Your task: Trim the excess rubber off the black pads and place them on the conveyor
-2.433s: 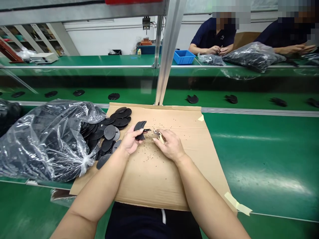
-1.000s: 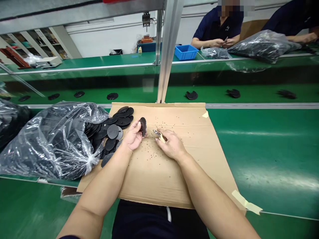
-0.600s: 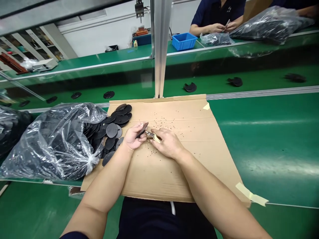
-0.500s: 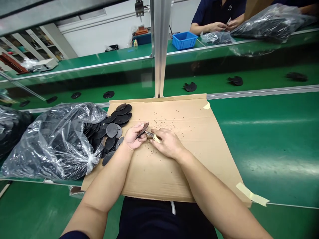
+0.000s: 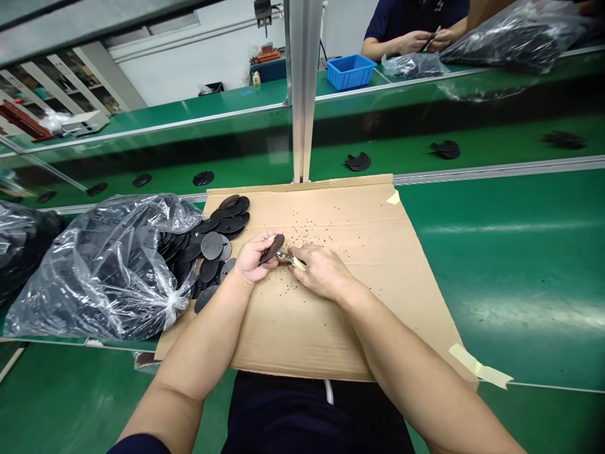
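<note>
My left hand (image 5: 255,260) is closed on the edge of a round black disc (image 5: 273,248), which is tilted up over the cardboard sheet (image 5: 293,334). In my right hand (image 5: 321,270) is a pair of nippers (image 5: 286,256) with metal jaws and pale handles; its tip is right beside the disc's lower edge, and I cannot tell whether it touches. Small black scraps (image 5: 309,226) are scattered on the cardboard around both hands. A pile of black discs (image 5: 212,246) lies left of my left hand, partly spilling from a clear plastic bag (image 5: 108,271).
Behind the cardboard runs a green conveyor belt (image 5: 283,161) carrying small stacks of black pieces (image 5: 358,162). A metal post (image 5: 305,94) rises at the cardboard's far edge. Across the belt stand a blue bin (image 5: 350,72) and a co-worker (image 5: 418,28) handling a small piece. Tape (image 5: 479,367) holds the near right corner.
The disc in my left hand has turned so more of its flat face shows. The nippers have shifted very slightly beside it. The stacks on the belt have moved a little left.
</note>
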### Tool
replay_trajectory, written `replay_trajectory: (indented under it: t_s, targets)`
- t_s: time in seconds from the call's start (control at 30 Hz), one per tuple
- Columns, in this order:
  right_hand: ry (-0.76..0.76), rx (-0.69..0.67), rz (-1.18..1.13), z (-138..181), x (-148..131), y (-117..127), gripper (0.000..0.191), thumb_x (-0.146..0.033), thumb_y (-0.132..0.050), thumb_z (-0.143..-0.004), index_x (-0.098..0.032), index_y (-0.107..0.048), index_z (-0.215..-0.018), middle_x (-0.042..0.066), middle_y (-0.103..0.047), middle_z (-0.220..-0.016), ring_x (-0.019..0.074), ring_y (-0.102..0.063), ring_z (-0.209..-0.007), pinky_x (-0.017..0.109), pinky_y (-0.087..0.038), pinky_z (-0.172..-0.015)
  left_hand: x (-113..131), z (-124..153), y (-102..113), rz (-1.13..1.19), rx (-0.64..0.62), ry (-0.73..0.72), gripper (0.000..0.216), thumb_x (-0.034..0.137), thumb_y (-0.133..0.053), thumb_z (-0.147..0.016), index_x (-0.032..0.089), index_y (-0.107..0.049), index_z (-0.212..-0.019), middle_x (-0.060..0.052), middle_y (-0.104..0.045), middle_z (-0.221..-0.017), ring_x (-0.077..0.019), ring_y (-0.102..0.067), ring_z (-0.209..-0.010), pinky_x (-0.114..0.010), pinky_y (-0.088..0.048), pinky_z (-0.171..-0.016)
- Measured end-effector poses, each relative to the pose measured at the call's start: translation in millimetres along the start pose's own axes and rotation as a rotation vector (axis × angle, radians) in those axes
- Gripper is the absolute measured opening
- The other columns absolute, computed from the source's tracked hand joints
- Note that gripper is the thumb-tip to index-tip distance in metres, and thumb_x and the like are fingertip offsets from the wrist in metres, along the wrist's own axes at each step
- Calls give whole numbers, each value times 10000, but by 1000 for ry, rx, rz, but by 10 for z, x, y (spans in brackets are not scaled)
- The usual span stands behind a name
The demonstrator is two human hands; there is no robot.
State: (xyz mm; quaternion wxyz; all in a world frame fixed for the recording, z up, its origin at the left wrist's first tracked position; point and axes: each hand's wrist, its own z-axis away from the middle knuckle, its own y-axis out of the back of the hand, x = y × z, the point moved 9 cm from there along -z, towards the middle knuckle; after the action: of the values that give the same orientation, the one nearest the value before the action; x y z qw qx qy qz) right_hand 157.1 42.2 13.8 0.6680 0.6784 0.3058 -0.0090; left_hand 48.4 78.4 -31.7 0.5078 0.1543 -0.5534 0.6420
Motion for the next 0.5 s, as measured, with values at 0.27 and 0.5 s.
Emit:
replay_trajectory:
  t_s: [0.27,0.5]
  targets:
    - [-71,-136,66,-2,11,-48,253,-262,-481,-853,-217,-656,-1031,66,-684,-959,200,-626,-827,277,-408,-681,-82,-32,62,23,55,48,167,105,-591,-748,115,-564,-913,12,-493,-635,-46,-352,-363,-135,-215,-317]
    - [-186,-25,-783,-4,154,-99,257,-360,-632,-784,-193,-690,-970,2,-672,-748,155,-598,-673,280,-454,-660,-29,19,-118,308,-146,86,215,114,-425,-829,69,-594,-954,-18,-456,-705,-31,-317,-417,-128,-205,-335]
